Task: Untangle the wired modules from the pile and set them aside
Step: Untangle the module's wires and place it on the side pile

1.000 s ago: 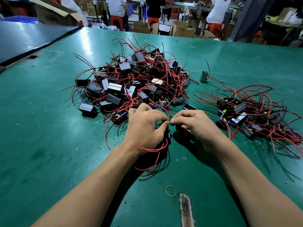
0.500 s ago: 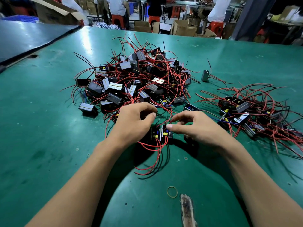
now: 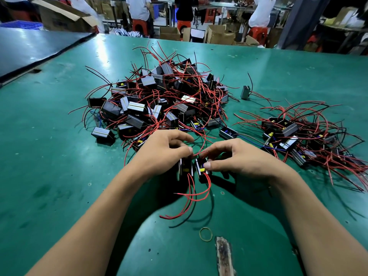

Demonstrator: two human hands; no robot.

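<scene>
A big tangled pile of black modules (image 3: 159,100) with red and black wires lies on the green table (image 3: 49,166). A smaller heap of modules (image 3: 298,134) lies to the right. Just in front of the big pile, my left hand (image 3: 159,154) grips one black module (image 3: 185,169). My right hand (image 3: 237,158) pinches a second module (image 3: 201,169) right beside it. Their red wires (image 3: 191,198) trail toward me over the table.
A single module (image 3: 245,92) stands apart behind the two heaps. A rubber band (image 3: 206,234) and a worn strip (image 3: 224,255) lie near the front edge. A dark board (image 3: 29,50) covers the far left. People and cardboard boxes (image 3: 219,34) are beyond the table.
My hands first met fingertip to fingertip over the modules. They have since parted slightly, each holding its own module, and the two modules now sit a little apart.
</scene>
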